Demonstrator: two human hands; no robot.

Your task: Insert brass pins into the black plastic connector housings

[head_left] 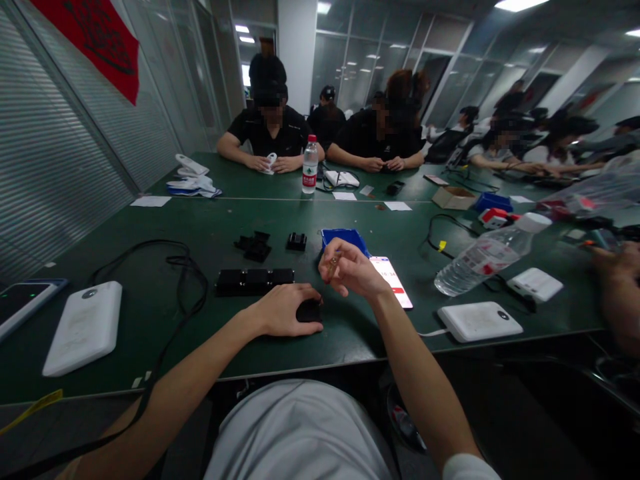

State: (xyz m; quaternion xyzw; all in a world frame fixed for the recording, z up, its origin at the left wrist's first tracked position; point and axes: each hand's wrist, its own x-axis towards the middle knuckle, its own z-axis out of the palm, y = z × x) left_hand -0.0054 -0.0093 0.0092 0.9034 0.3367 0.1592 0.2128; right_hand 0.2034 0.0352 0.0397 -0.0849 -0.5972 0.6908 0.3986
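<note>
My left hand (283,310) rests on the green table (165,313) with its fingers closed round a small black block (309,311). Just above and to the right, my right hand (353,270) is raised off the table and pinches a small brass-coloured part (332,264) between its fingertips. A row of joined black blocks (254,281) lies just beyond my left hand. Behind my right hand stands a blue tray (344,239), and a lit phone (391,282) lies beside my wrist.
More black parts (255,246) lie farther back. White power banks (85,327) (479,321) and a black cable (180,280) flank me. A water bottle (487,257) lies on its side at right. Several people sit across the table; another person's hand (617,277) is at the right edge.
</note>
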